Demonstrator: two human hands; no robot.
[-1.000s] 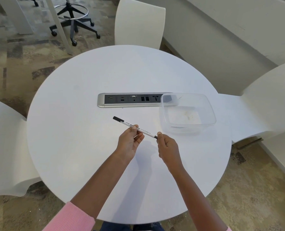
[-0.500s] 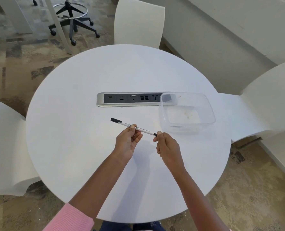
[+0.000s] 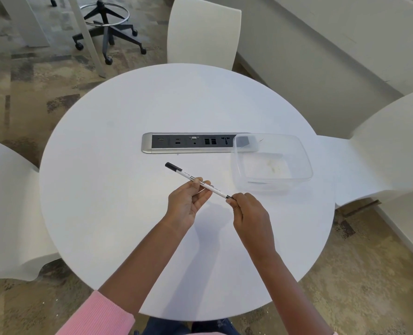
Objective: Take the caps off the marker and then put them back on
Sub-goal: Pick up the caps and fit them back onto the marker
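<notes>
A thin white marker (image 3: 212, 187) with printed lettering is held above the round white table (image 3: 118, 180), slanting from upper left to lower right. My left hand (image 3: 188, 204) pinches its barrel near the middle. A black cap (image 3: 173, 166) sits on the far left end, free of any fingers. My right hand (image 3: 248, 212) pinches the black cap (image 3: 229, 197) at the near right end with its fingertips; most of that cap is hidden by the fingers. That cap looks seated on the barrel.
A clear plastic container (image 3: 273, 141) stands on the table right of the marker, overlapping the end of a silver power and socket strip (image 3: 150, 144). White chairs stand at the left (image 3: 5, 209), the back (image 3: 203, 32) and the right (image 3: 384, 151). An office stool's wheeled base (image 3: 106, 32) is far left.
Both hands and the marker have shifted only slightly; the marker's slant is a little steeper. The grip at each point stays the same and both caps stay on.
</notes>
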